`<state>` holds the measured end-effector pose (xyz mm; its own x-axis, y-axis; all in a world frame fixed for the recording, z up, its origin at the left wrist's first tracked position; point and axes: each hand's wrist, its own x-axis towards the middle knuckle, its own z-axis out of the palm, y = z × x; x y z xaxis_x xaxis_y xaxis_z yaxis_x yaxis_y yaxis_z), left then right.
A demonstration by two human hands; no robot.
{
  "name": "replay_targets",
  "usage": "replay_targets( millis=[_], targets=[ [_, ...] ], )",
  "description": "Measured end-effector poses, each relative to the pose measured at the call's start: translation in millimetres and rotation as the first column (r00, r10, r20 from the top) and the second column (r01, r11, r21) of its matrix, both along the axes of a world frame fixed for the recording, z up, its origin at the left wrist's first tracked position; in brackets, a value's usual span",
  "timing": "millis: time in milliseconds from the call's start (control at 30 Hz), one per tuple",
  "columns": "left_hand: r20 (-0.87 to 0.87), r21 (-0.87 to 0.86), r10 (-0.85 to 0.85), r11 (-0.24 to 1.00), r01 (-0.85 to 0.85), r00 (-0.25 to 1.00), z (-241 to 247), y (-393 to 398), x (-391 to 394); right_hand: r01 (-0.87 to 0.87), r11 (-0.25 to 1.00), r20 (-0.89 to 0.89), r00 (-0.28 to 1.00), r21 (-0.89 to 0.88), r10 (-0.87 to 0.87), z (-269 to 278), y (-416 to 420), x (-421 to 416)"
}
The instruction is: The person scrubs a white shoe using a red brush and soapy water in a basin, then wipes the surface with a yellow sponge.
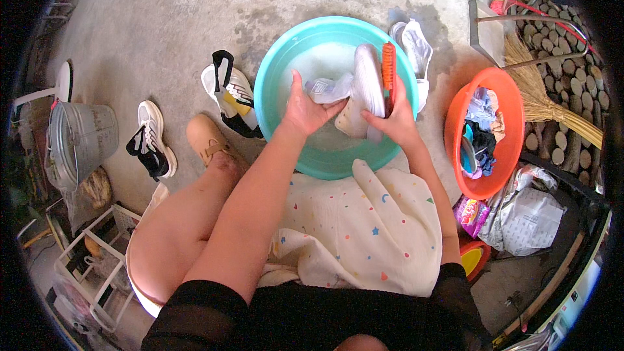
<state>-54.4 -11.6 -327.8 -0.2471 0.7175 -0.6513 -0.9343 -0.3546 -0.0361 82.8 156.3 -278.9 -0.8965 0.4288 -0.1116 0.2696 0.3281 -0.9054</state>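
Note:
A wet white shoe (367, 90) is held over a turquoise plastic basin (336, 168) of cloudy water. My right hand (397, 119) grips the shoe's right side together with an orange-bristled scrub brush (388, 70), whose bristles face up and left. My left hand (309, 112) is at the shoe's left, palm up and thumb raised, its fingers reaching under the shoe's pale, wet tongue or upper (330, 88). How firmly those fingers hold it cannot be told. Another white shoe (414, 53) lies on the floor against the basin's right rim.
Two white-and-black sneakers, one by the basin (229, 92) and one farther left (152, 139), rest on concrete. An orange tub (453, 156) of clothes stands right, near a straw broom (541, 92) and a metal-framed chair (487, 34). Left are a metal bucket (87, 136) and a white rack (100, 273).

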Motion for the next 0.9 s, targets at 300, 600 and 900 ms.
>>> replay_targets(
  millis=[300, 600, 900],
  targets=[
    [-0.573, -0.296, -0.260, 0.950, 0.100, 0.777, -7, 14, 4, 0.074, 0.995, -0.076, 0.994, -0.071, -0.080, 12, -7, 4],
    [-0.790, -0.608, -0.612, 0.788, -0.096, -0.022, 28, 35, 25, 0.325, 0.842, 0.045, 0.940, -0.432, -0.339, 14, -10, -2],
    [-0.844, -0.504, -0.497, 0.863, 0.017, 0.202, 19, 44, 34, 0.396, 0.769, 0.151, 0.915, -0.501, -0.373, 6, -18, -3]
  ],
)
